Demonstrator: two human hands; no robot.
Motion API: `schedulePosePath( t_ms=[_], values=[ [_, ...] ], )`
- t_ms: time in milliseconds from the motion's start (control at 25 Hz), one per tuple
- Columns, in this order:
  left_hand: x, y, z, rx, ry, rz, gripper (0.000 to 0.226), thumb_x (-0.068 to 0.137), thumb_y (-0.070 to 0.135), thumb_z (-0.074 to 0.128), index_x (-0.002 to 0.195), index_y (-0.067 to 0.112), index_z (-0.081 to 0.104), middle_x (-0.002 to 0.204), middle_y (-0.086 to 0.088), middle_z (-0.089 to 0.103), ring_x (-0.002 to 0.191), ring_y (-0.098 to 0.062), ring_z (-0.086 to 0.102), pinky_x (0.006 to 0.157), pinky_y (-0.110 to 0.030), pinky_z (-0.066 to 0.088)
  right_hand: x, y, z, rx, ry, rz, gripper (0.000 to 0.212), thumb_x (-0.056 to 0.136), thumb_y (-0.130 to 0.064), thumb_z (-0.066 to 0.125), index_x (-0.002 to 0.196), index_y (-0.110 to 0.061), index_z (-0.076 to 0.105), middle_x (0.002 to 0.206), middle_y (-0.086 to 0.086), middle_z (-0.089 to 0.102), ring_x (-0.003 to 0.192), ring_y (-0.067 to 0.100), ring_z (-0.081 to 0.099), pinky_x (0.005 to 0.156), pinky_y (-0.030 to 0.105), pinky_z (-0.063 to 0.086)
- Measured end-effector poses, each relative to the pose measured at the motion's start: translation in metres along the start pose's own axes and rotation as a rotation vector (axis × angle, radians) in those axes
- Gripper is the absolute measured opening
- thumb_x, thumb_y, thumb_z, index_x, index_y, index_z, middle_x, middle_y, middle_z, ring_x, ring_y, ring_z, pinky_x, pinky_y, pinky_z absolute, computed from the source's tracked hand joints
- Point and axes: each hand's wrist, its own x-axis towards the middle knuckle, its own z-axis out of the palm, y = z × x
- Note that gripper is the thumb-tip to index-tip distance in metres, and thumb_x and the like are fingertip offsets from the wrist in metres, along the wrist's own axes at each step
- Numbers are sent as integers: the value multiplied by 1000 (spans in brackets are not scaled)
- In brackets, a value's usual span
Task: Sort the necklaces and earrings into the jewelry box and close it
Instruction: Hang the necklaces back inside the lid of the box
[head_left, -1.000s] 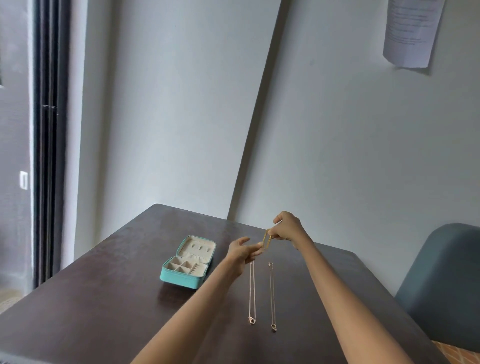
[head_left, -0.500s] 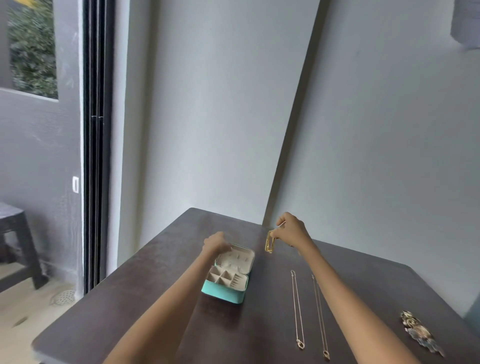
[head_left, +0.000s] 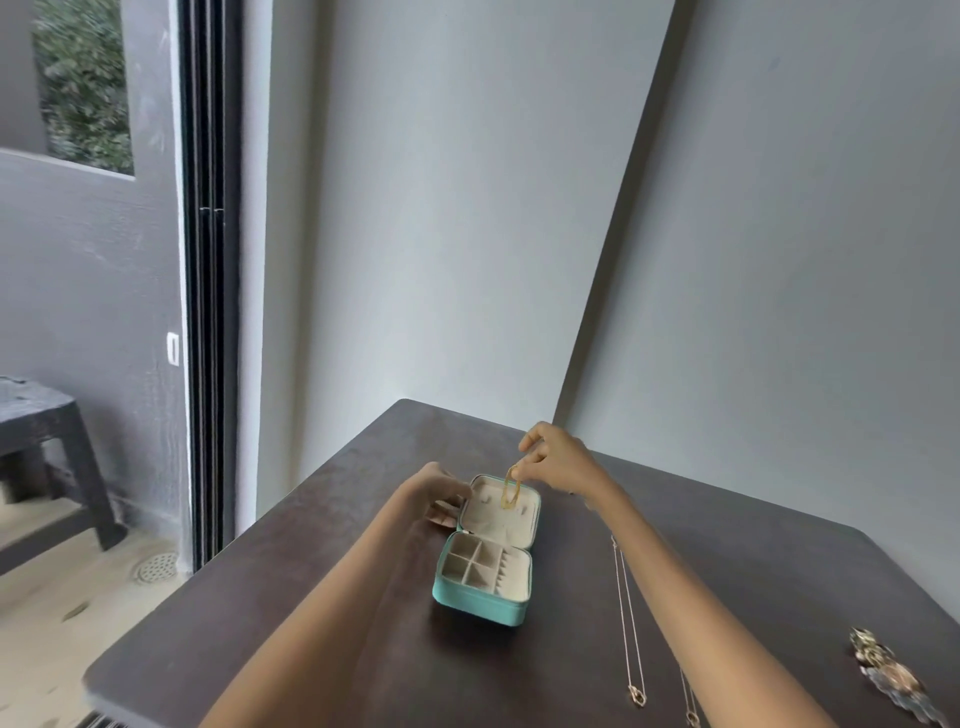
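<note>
A teal jewelry box (head_left: 480, 605) lies open on the dark table (head_left: 311, 613), its cream lid (head_left: 488, 525) tilted back and its compartments showing. My left hand (head_left: 439, 493) grips the lid's left edge. My right hand (head_left: 558, 460) pinches a gold oval earring (head_left: 511, 492) that dangles in front of the lid's inner face. Two thin gold necklaces lie stretched out to the right of the box, one (head_left: 627, 623) beside my right forearm and the other (head_left: 690, 699) partly hidden under it. An ornate earring (head_left: 891, 678) lies near the table's right edge.
The table stands against a grey wall at the back. To the left, past the table edge, are a dark sliding door frame (head_left: 208, 286), a dark stool (head_left: 47, 447) and a floor drain (head_left: 156, 567).
My right hand has carried the gold earring left, from beside the box to over its lid. My left hand has settled on the lid's left edge. The view has shifted closer to the box.
</note>
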Motion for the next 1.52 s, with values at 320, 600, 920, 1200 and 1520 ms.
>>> schedulePosePath(
  t_ms=[320, 600, 920, 1200, 1520],
  values=[
    [-18, -29, 4, -287, -46, 326, 9, 86, 10, 63, 90, 10, 70, 69, -2, 64, 51, -10, 54, 48, -20, 48, 8, -18, 34, -176, -153, 3, 31, 74, -15, 74, 94, -19, 51, 96, 2, 55, 76, 12, 53, 60, 24, 41],
    [-13, -41, 9, -386, 33, 425, 10, 85, 10, 67, 93, 14, 69, 75, -4, 68, 55, -10, 56, 46, -19, 48, 18, -12, 54, -456, 57, -69, 20, 81, -10, 56, 87, -24, 43, 102, 5, 67, 97, 25, 60, 68, 29, 37],
    [-8, -48, 11, -395, 39, 491, 12, 84, 12, 68, 95, 17, 70, 81, -11, 65, 63, -17, 55, 47, -19, 48, 24, -1, 69, -595, 178, -257, 13, 90, -14, 52, 101, -18, 58, 99, 9, 62, 90, 28, 61, 75, 32, 45],
    [-6, -49, 12, -392, 54, 517, 14, 83, 11, 69, 96, 16, 69, 82, -13, 63, 65, -15, 59, 47, -20, 50, 28, 11, 69, -575, 203, -282, 22, 88, -13, 53, 101, -19, 70, 102, 4, 70, 100, 21, 58, 82, 30, 44],
    [-6, -53, 12, -332, 78, 557, 18, 84, 12, 68, 97, 24, 72, 77, -9, 64, 52, -4, 55, 47, -20, 48, 17, 17, 76, -851, 289, -412, 36, 44, -7, 89, 54, -28, 61, 54, -10, 53, 53, 8, 54, 41, 18, 41]
  ],
)
